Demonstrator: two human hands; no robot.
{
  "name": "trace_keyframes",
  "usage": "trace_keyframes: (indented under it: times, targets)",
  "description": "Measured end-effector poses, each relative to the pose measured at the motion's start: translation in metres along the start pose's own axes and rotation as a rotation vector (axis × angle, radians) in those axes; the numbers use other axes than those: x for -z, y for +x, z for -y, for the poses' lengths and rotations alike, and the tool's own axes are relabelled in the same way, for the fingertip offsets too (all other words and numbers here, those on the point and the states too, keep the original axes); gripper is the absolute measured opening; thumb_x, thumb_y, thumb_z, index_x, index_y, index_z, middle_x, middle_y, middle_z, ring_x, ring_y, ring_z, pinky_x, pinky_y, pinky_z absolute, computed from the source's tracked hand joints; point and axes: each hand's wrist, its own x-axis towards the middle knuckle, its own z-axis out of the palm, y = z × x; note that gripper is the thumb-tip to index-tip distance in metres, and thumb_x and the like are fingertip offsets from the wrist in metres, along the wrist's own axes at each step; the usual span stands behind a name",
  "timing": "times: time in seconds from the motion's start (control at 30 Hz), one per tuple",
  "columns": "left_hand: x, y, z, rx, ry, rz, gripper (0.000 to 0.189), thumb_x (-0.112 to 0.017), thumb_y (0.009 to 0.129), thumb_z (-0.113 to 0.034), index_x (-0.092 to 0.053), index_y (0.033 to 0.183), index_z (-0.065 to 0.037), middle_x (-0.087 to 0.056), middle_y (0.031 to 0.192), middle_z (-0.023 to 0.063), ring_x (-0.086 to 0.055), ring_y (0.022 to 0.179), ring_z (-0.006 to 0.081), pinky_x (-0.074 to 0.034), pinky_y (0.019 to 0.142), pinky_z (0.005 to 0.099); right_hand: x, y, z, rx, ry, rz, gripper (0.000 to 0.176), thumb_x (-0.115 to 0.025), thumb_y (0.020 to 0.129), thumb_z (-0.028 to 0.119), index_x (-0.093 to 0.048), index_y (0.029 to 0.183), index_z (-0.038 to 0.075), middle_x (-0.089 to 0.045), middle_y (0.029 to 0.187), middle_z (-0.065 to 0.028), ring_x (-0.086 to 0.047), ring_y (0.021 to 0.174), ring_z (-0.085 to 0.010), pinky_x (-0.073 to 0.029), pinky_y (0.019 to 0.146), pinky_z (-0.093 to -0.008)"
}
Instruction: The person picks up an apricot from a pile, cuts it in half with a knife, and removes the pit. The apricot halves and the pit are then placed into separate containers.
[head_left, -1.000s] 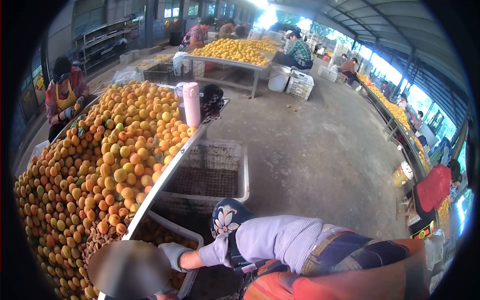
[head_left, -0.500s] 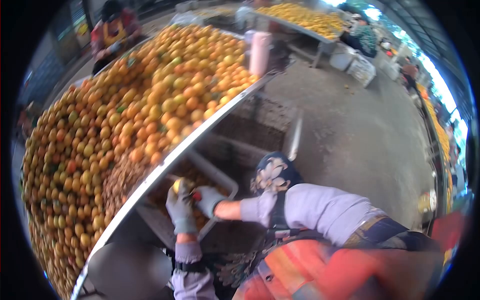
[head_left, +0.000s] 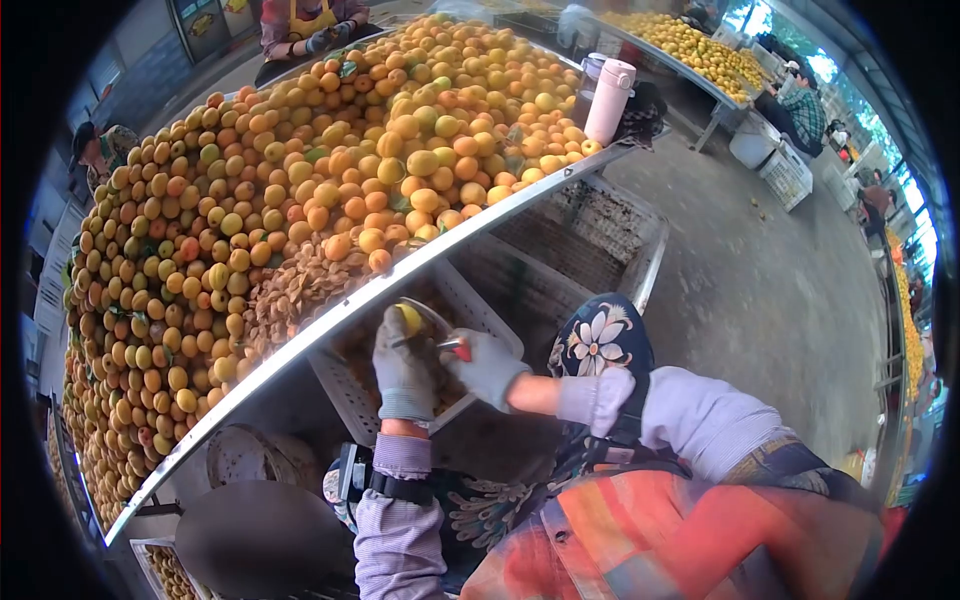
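Observation:
My left hand [head_left: 403,370], in a grey glove, is closed around a yellow-orange fruit [head_left: 409,320] just below the metal table edge. Close on its right, my right hand [head_left: 485,368], also gloved, grips a small tool with a red handle [head_left: 458,349]. A thin curved metal part of the tool reaches up to the fruit. Both hands are above a white crate [head_left: 476,300] that holds pieces hard to make out. On the table a large heap of orange and yellow fruit [head_left: 300,190] lies beside a pile of brown pits [head_left: 305,290].
A raised metal table edge [head_left: 330,322] runs diagonally past my hands. A pink bottle [head_left: 609,100] stands at the far corner. Another crate [head_left: 640,235] sits below that corner. A bucket [head_left: 245,455] is under the table. Other people sit across the table and at the back right.
The view has shifted, so the table and my hands appear farther right and the picture is sharper. My hands still hold the fruit and the red-handled tool.

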Motion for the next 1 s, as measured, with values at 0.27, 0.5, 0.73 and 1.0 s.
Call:
trace_keyframes:
  times: [0.27, 0.5, 0.73, 1.0]
  targets:
    - [-0.02, -0.024, -0.014, -0.581, 0.887, -0.056, 0.032, -0.052, 0.098, -0.027, -0.053, 0.12, -0.003, -0.062, 0.104, 0.0079, -0.06, 0.093, 0.0205, -0.048, 0.085, 0.03, 0.04, 0.029, 0.046, -0.256, 0.619, 0.002, 0.022, -0.061, 0.091, 0.03, -0.058, 0.103, 0.013, -0.057, 0.075, 0.0002, -0.053, 0.058, -0.0087, -0.042, 0.047, -0.0249]
    - [-0.036, -0.033, -0.02, -0.512, 0.7, 0.047, 0.052, -0.048, 0.096, -0.047, -0.049, 0.118, 0.0, -0.061, 0.106, 0.0142, -0.058, 0.096, 0.0224, -0.047, 0.086, 0.0335, 0.013, 0.028, 0.062, -0.182, 0.711, 0.008, 0.028, -0.059, 0.093, 0.032, -0.064, 0.099, 0.005, -0.063, 0.085, -0.0017, -0.056, 0.082, -0.0091, -0.047, 0.075, -0.0261]
    - [0.0, -0.005, 0.008, -0.425, 0.415, 0.123, 0.048, -0.045, 0.098, -0.044, -0.047, 0.121, -0.003, -0.057, 0.114, 0.0111, -0.057, 0.104, 0.0219, -0.045, 0.089, 0.0307, -0.005, 0.034, 0.051, 0.173, 0.366, -0.206, 0.032, -0.058, 0.093, 0.035, -0.06, 0.086, 0.004, -0.06, 0.076, 0.0001, -0.056, 0.073, -0.0125, -0.046, 0.07, -0.0284]
    - [0.003, -0.006, 0.008, -0.133, 0.037, 0.128, 0.044, -0.045, 0.097, -0.043, -0.046, 0.125, -0.008, -0.052, 0.122, 0.01, -0.052, 0.113, 0.0209, -0.044, 0.093, 0.032, -0.018, 0.032, 0.064, 0.153, 0.223, -0.211, 0.043, -0.058, 0.09, 0.04, -0.048, 0.073, 0.002, -0.053, 0.066, -0.017, -0.057, 0.065, -0.0351, -0.044, 0.06, -0.0387]
